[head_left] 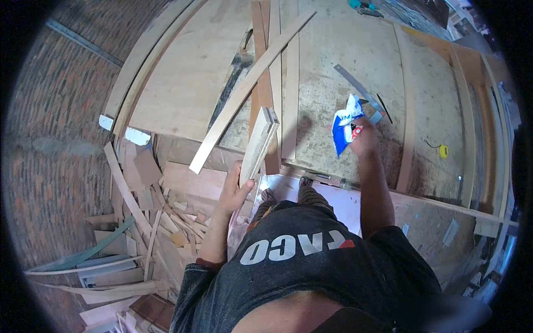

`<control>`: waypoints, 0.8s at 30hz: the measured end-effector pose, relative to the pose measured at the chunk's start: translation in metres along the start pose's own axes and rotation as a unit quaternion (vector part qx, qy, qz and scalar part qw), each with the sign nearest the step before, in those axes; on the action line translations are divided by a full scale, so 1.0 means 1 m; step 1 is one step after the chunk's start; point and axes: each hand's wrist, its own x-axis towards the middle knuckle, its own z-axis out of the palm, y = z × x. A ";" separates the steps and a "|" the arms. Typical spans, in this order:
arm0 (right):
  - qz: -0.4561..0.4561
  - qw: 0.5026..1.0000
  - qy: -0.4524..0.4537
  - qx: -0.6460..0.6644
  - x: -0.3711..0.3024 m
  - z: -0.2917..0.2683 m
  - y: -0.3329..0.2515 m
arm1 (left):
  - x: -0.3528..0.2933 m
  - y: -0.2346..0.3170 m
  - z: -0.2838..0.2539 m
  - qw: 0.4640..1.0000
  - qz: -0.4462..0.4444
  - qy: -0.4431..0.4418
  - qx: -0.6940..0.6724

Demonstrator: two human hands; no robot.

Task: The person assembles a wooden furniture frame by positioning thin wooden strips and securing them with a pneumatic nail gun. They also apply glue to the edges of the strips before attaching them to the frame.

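Both hands full over the plywood tabletop, one on a board, one on a pouch.

Left hand (235,188) has its grip wrapped around the lower end of a short pale wood board (259,145), held tilted up over the near edge of the tabletop (333,50), just beside a long thin strip (250,89) lying diagonally across the sheets. Right hand (363,136) is further out over the tabletop, grip closed on a blue and white pouch (344,125), right next to a metal square (361,91) lying flat. A small yellow tape measure (442,151) sits well apart to the right. Down on the brick floor (50,166) to the left there's a heap of wood offcuts (144,233).
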 end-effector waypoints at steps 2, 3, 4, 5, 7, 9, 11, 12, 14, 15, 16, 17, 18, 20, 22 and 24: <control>0.018 0.998 -0.052 0.002 -0.017 0.048 -0.070 | -0.007 -0.001 -0.014 1.000 -0.004 -0.010 0.001; 0.127 0.980 -0.081 0.131 -0.037 0.090 -0.127 | -0.009 -0.003 -0.019 1.000 0.017 -0.007 0.004; 0.118 0.984 -0.118 0.064 -0.052 0.113 -0.158 | -0.006 -0.002 -0.021 0.999 0.044 -0.011 0.007; 0.109 0.982 -0.154 -0.002 -0.064 0.132 -0.180 | -0.003 -0.002 -0.024 0.997 0.069 -0.015 0.009; 0.083 0.965 -0.207 -0.137 -0.085 0.175 -0.221 | -0.002 -0.002 -0.032 0.995 0.093 -0.019 0.017; 0.048 0.930 -0.244 -0.271 -0.098 0.214 -0.248 | -0.005 -0.003 -0.041 0.993 0.110 -0.021 0.026; 0.038 0.893 -0.312 -0.322 -0.094 0.227 -0.255 | -0.005 0.001 -0.050 0.991 0.125 -0.033 0.036; 0.027 0.871 -0.340 -0.353 -0.094 0.243 -0.264 | -0.007 0.003 -0.053 0.992 0.118 -0.038 0.030; 0.027 0.841 -0.377 -0.388 -0.095 0.264 -0.272 | -0.010 0.007 -0.060 0.993 0.107 -0.050 0.019; 0.038 0.834 -0.385 -0.392 -0.095 0.270 -0.273 | -0.012 0.007 -0.063 0.993 0.105 -0.053 0.018; 0.049 0.828 -0.394 -0.397 -0.096 0.276 -0.274 | -0.013 0.007 -0.067 0.993 0.103 -0.056 0.017; 0.049 0.820 -0.395 -0.412 -0.098 0.281 -0.277 | -0.013 0.007 -0.070 0.993 0.102 -0.058 0.016; 0.048 0.812 -0.398 -0.426 -0.099 0.288 -0.278 | -0.014 0.006 -0.073 0.992 0.119 -0.046 0.014; 0.045 0.800 -0.397 -0.448 -0.102 0.300 -0.280 | -0.013 0.006 -0.076 0.988 0.154 -0.022 0.009; 0.041 0.794 -0.390 -0.465 -0.104 0.308 -0.281 | -0.014 0.006 -0.078 0.987 0.158 -0.015 -0.002; 0.029 0.785 -0.396 -0.475 -0.105 0.313 -0.283 | -0.015 0.006 -0.079 0.987 0.158 -0.013 -0.011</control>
